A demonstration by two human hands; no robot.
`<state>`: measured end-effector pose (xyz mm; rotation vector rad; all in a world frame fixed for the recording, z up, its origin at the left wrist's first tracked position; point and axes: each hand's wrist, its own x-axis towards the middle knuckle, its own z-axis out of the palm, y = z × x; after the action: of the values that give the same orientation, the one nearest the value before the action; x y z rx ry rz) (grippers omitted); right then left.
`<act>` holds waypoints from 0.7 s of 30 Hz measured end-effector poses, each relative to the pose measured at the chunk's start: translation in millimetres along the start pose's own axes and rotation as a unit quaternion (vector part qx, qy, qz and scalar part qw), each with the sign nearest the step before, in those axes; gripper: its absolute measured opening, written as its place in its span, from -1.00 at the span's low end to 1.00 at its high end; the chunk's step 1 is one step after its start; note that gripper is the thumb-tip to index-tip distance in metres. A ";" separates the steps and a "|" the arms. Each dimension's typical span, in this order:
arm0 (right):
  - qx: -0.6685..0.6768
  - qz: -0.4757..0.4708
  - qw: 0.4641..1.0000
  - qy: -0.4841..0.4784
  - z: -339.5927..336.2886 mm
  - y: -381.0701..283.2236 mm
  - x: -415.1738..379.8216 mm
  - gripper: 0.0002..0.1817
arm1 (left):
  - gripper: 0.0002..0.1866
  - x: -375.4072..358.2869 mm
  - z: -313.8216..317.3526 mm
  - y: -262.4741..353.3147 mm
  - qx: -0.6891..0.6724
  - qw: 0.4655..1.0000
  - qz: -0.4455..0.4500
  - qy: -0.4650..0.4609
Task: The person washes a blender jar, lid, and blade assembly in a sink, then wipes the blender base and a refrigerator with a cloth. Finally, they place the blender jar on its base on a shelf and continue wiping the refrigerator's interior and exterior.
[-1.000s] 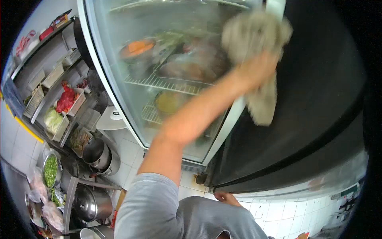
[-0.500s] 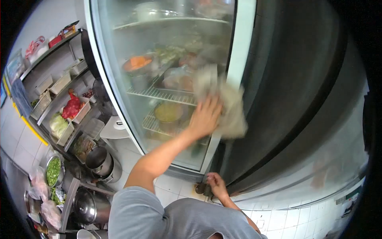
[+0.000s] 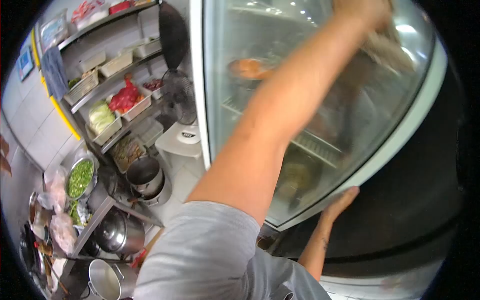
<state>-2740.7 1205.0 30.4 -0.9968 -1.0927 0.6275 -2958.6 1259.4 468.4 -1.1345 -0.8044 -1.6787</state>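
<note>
Up at the glass of the refrigerator door (image 3: 320, 120), my left hand (image 3: 365, 12) is closed on a pale cloth (image 3: 390, 52) that lies against the pane. The hand is blurred and partly cut off by the top of the view, and my forearm crosses in front of the glass. Below, my right hand (image 3: 341, 202) touches the lower edge of the door's pale frame (image 3: 390, 162), fingers stretched along it and holding nothing visible. Behind the glass are wire shelves (image 3: 317, 147) and a container with orange food (image 3: 250, 69).
Left stands a shelf rack with bins (image 3: 117, 65), cabbage (image 3: 101, 117) and a red net bag (image 3: 125, 97). A fan (image 3: 180, 95) is behind a white stool (image 3: 182, 142). Pots (image 3: 145, 175) and a bowl of chopped greens (image 3: 80, 179) are lower left. A dark panel (image 3: 400, 225) is at right.
My left hand has moved up the glass with the cloth. My right hand has risen to the door's lower edge. The view has turned, so the shelf rack sits further right.
</note>
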 end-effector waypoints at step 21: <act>0.035 0.001 0.999 0.005 3.8 -37.8 -15.9 -0.19 | -0.35 -315.5 -294.4 -126.8 0.292 0.866 -0.379 -0.145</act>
<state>-2751.8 1176.4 57.9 -0.9398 -1.0558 0.6570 -3127.2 1151.6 65.6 -0.6605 -1.9939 -1.6626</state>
